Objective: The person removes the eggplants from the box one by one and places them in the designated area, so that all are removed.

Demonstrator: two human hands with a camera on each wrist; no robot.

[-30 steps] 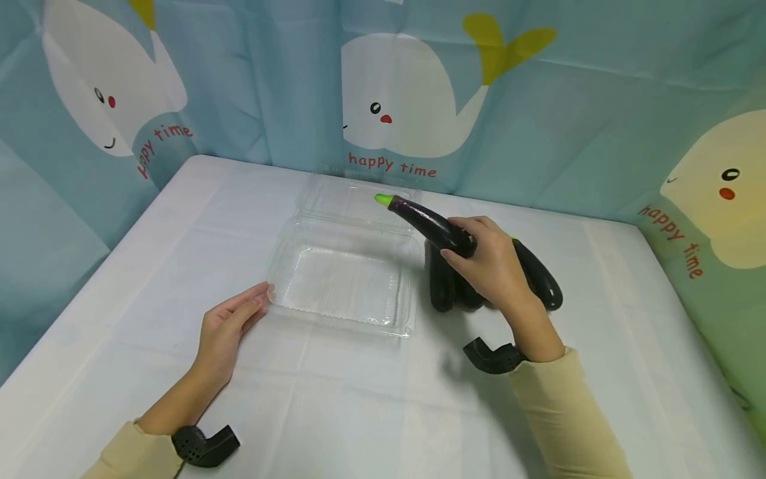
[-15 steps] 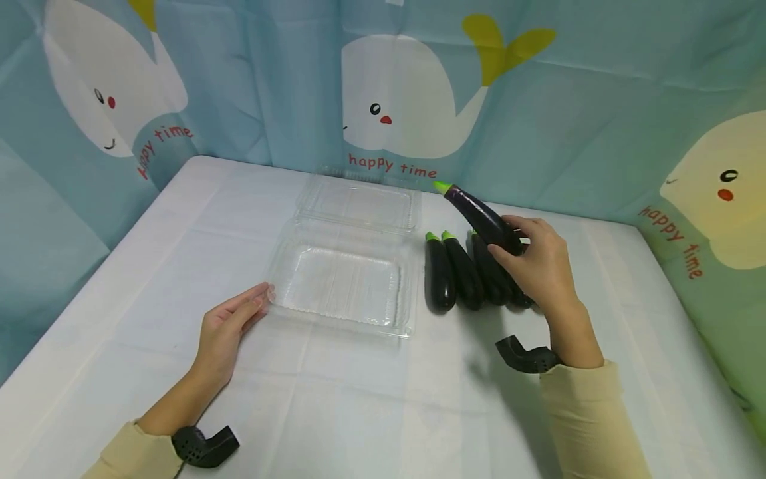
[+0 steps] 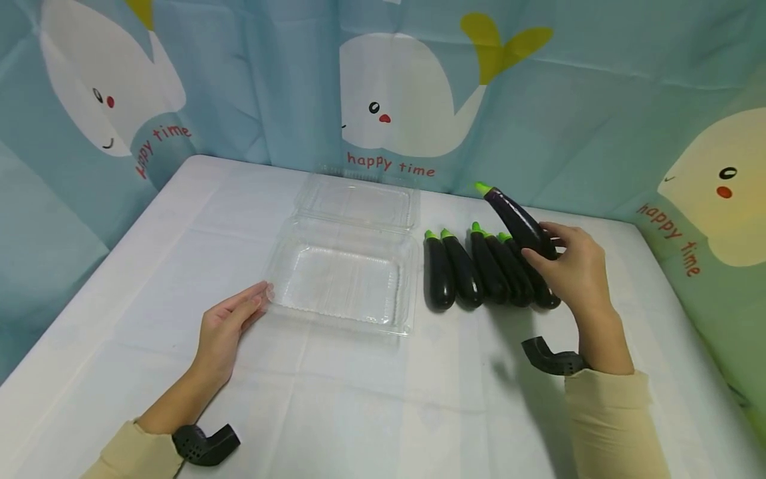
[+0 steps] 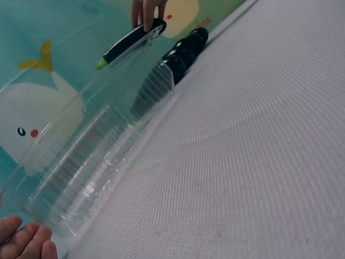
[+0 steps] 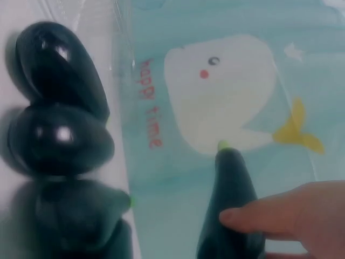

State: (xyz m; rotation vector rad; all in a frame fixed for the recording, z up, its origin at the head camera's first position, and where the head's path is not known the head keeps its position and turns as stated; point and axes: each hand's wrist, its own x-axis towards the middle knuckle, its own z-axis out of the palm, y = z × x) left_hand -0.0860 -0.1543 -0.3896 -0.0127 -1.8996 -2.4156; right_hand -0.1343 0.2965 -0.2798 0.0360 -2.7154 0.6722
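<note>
My right hand (image 3: 571, 266) grips a dark purple eggplant (image 3: 514, 216) by its thick end, green tip up and to the left. It is held above a row of several similar eggplants (image 3: 439, 276) lying side by side on the table. An open clear plastic clamshell box (image 3: 341, 326) lies left of the row, its lid (image 3: 359, 203) folded back toward the curtain. With thumb and fingers my left hand (image 3: 224, 329) pinches the box's left rim. In the right wrist view the held eggplant (image 5: 229, 205) stands apart from the row.
A white cloth (image 3: 335, 406) covers the table. Behind it hangs a blue curtain (image 3: 287, 86) printed with white whales, and greenish curtain (image 3: 730, 313) hangs at the right. Black wrist devices (image 3: 203, 446) sit on both forearms.
My right hand has carried the eggplant to the right, from beside the box's right edge to over the row's right end. More of the row now shows. The left hand stays on the rim.
</note>
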